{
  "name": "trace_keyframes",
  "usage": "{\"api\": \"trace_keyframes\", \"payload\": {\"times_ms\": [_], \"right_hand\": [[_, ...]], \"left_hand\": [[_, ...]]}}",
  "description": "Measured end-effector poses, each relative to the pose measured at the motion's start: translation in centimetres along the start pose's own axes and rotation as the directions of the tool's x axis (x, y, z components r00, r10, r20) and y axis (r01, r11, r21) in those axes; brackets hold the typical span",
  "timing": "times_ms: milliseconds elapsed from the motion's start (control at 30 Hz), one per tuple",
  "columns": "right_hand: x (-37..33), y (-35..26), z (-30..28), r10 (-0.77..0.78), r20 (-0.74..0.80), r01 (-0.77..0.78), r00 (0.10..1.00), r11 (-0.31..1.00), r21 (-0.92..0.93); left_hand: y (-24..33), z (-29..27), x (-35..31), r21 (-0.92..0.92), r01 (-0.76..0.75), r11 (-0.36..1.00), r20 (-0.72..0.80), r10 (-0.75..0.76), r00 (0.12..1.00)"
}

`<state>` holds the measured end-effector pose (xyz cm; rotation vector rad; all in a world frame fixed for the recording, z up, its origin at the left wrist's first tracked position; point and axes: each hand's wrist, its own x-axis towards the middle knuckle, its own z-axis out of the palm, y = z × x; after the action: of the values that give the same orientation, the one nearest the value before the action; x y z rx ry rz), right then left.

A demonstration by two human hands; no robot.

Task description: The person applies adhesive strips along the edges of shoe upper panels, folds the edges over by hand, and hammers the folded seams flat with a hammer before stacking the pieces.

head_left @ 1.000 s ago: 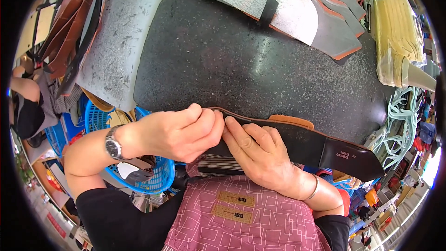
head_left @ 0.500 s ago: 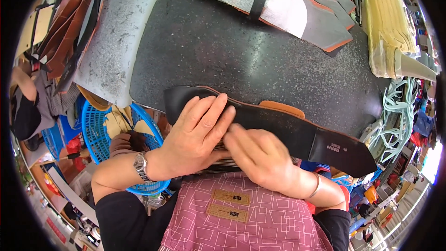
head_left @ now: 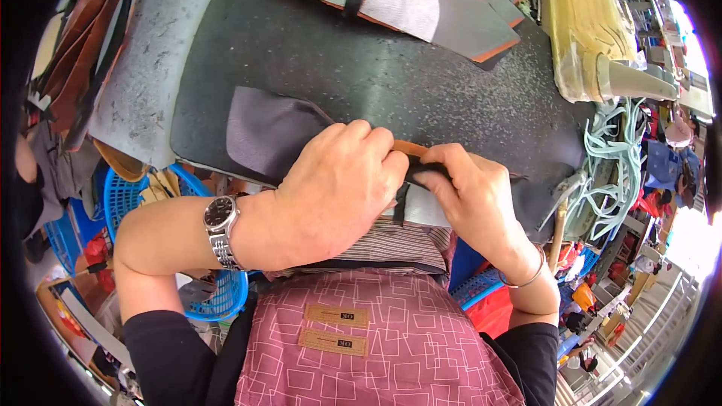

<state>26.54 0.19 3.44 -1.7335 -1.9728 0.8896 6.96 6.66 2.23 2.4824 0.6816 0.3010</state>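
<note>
Left hand (head_left: 338, 184) and right hand (head_left: 481, 195) gripped a curved dark-grey leathery panel (head_left: 267, 131), apparently folding its edge; pressing seemed needed next.

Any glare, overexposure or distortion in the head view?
Head view: pale glare streaks the dark tabletop; head view, right side: background partly blown out to white; head view, rim: pale bars bend, corners black; head view, centre: left hand and right hand clearly lit.

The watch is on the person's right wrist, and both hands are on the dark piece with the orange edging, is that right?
Not quite: the head view shows the watch on the left wrist. The left hand and right hand are on the dark piece with the orange edging, as you say.
</note>
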Motion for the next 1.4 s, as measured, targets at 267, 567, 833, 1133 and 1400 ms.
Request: {"api": "trace_keyframes", "payload": {"times_ms": [267,567,833,1133,1400], "right_hand": [[-0.7,0.8,-1.7,-0.065,0.072,0.061,0.995,0.997,0.045],[-2.4,0.6,-1.2,-0.357,-0.014,0.337,0.934,0.892,-0.303],[-1.6,1.2,-1.9,-0.281,0.055,0.286,0.958,0.946,-0.151],[-0.8,2.0,-2.6,-0.173,0.25,0.14,0.953,0.98,0.142],[-0.8,2.2,-2.1,-0.211,0.283,0.202,0.936,0.978,0.06]], "left_hand": [[2.5,3.2,1.6,0.172,0.044,0.984,-0.078,-0.031,0.996],[1.6,1.9,2.8,0.091,0.019,0.996,0.079,-0.026,0.997],[3.3,2.7,2.7,0.275,0.077,0.958,0.023,-0.087,0.996],[0.1,-0.9,0.1,-0.214,-0.035,0.976,0.192,0.078,0.978],[1.2,0.2,-0.8,0.179,-0.401,0.899,0.316,0.333,0.888]]}}
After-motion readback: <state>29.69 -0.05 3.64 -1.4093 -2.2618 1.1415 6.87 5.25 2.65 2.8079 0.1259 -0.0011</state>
